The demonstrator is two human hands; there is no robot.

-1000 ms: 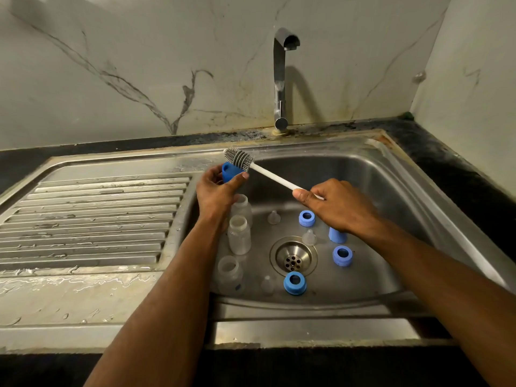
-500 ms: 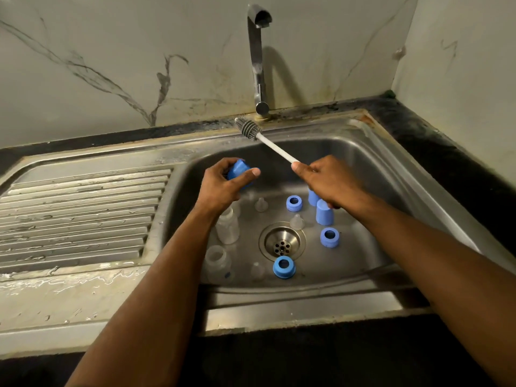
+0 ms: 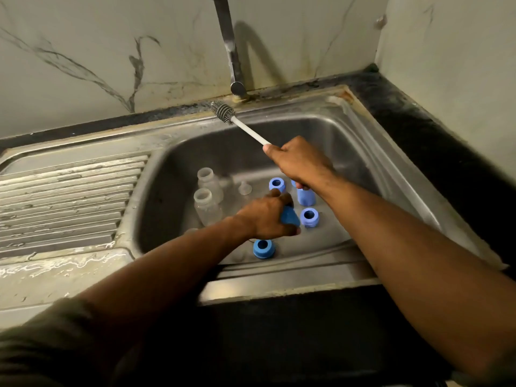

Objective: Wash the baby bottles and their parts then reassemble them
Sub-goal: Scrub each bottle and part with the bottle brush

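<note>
the left hand [image 3: 265, 216] reaches low into the steel sink [image 3: 371, 152], its fingers curled round a blue cap [image 3: 289, 216] near the middle of the basin floor. the right hand [image 3: 300, 163] is higher, over the back right of the basin, gripping the white handle of a bottle brush [image 3: 223, 110]; the grey bristle head points up and left toward the sink's back rim, just below the base of the tap [image 3: 233, 60]. two clear baby bottles [image 3: 208, 197] stand open-mouthed, close together on the left side of the basin. a small clear teat [image 3: 245, 188] sits just right of them. blue collar rings lie scattered on the basin floor: one [image 3: 277, 185] behind the left hand, one [image 3: 309, 217] just right of the held cap, one [image 3: 264, 248] at the front edge of the basin. another blue cap [image 3: 306, 197] stands upright beneath the right wrist. the ribbed draining board [image 3: 69, 202] stretches to the left, with wet patches along its front.
</note>
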